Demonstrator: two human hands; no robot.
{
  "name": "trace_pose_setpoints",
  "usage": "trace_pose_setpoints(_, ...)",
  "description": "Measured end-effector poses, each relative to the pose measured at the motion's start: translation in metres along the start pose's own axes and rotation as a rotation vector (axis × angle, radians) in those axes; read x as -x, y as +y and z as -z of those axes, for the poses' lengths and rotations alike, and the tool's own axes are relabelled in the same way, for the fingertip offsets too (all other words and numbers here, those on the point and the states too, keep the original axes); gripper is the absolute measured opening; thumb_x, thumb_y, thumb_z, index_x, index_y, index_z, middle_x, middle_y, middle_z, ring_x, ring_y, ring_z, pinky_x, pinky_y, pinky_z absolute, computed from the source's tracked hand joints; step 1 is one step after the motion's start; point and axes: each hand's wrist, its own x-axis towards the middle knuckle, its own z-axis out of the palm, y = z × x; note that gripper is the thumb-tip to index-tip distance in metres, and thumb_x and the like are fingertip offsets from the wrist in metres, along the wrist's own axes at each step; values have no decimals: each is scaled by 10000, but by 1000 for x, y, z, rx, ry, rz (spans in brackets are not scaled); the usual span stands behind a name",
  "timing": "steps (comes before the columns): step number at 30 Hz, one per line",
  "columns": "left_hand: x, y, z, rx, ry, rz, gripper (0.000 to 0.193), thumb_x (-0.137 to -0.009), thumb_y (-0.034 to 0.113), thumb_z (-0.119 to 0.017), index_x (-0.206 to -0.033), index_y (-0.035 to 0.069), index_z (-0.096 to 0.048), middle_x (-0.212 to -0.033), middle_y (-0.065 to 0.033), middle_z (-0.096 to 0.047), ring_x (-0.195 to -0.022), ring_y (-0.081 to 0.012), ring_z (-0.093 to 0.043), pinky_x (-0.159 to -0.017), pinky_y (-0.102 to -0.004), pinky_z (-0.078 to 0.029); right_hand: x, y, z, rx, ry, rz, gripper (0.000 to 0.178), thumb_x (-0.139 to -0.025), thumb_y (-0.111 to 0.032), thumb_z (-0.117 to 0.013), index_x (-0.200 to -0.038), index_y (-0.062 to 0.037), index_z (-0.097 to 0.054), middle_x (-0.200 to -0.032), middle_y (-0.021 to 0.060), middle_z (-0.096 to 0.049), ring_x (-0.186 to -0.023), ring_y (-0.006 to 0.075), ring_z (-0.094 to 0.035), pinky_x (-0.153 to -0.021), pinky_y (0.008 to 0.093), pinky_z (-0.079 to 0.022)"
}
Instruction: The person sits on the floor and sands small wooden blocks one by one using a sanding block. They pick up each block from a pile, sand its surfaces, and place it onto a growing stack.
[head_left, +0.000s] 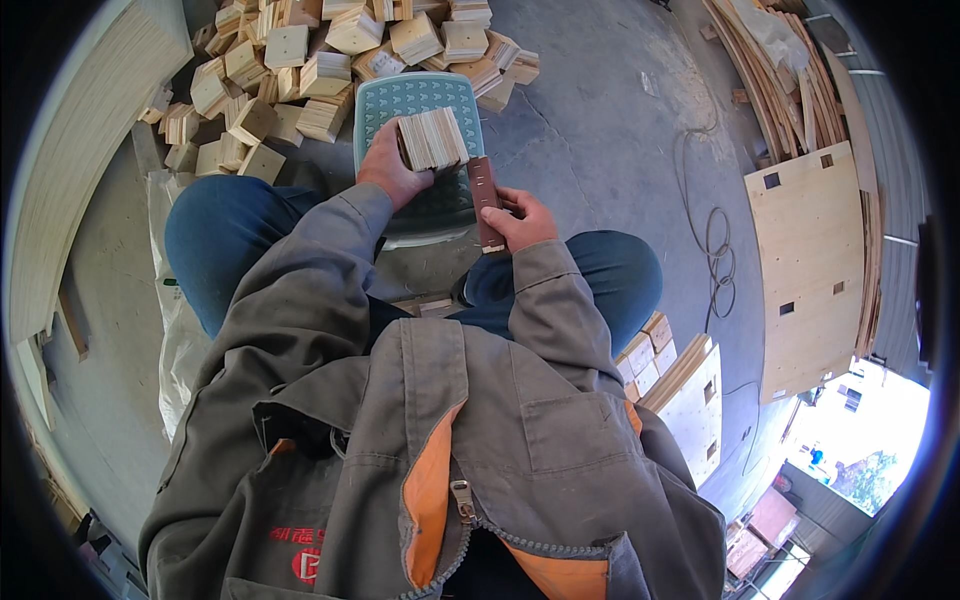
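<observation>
My left hand is wrapped round the left side of a layered plywood block, its striped edge facing up. Beneath the block stands a teal plastic stool with a raised pattern on its top. In my right hand is a narrow sanding block, a bar wrapped in reddish-brown sheet with staples along it and bare wood at its lower end. Its upper end lies close to the right corner of the plywood block; whether they touch I cannot tell.
A heap of plywood blocks lies beyond the stool. More blocks are stacked by my right knee, beside notched boards. Large panels lean at the right, with a cable on the floor. Curved sheets stand left.
</observation>
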Motion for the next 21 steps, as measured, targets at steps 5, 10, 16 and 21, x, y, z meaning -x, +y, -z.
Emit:
trace_pose_setpoints(5, -1, -5, -3, -7, 25, -25, 961, -686, 180, -895, -1516, 69, -423, -1395, -184, -621, -1347, -314, -589, -1143, -395, -459, 0, 0, -1, -11, 0, 2, 557, -872, -155, -845, -1351, 50, -651, -1230, 175, -734, -1101, 229, -713, -977, 371, -579)
trace_pose_setpoints(10, -2, -6, -3, 0, -2, -10, 979, -666, 239, -892, -1503, 61, -417, -1446, -214, -555, -1365, -389, -549, -1163, -423, -451, 1, -3, -1, -6, -3, -6, 558, -875, -155, -842, -1356, 52, -648, -1230, 178, -733, -1102, 233, -713, -979, 371, -577)
trace_pose_setpoints(16, -3, -7, -4, 17, -1, -27, 975, -668, 244, -892, -1499, 61, -416, -1440, -216, -554, -1365, -395, -543, -1161, -428, -450, 1, -2, 0, 11, 3, -4, 562, -878, -160, -839, -1363, 50, -645, -1239, 183, -729, -1114, 243, -711, -990, 375, -574)
trace_pose_setpoints(21, -2, -7, -3, 14, -3, -22, 979, -666, 246, -891, -1500, 59, -415, -1439, -215, -552, -1368, -393, -538, -1166, -426, -445, 2, -4, -1, 22, 4, -9, 564, -878, -165, -838, -1363, 49, -644, -1248, 187, -726, -1123, 250, -710, -995, 380, -574)
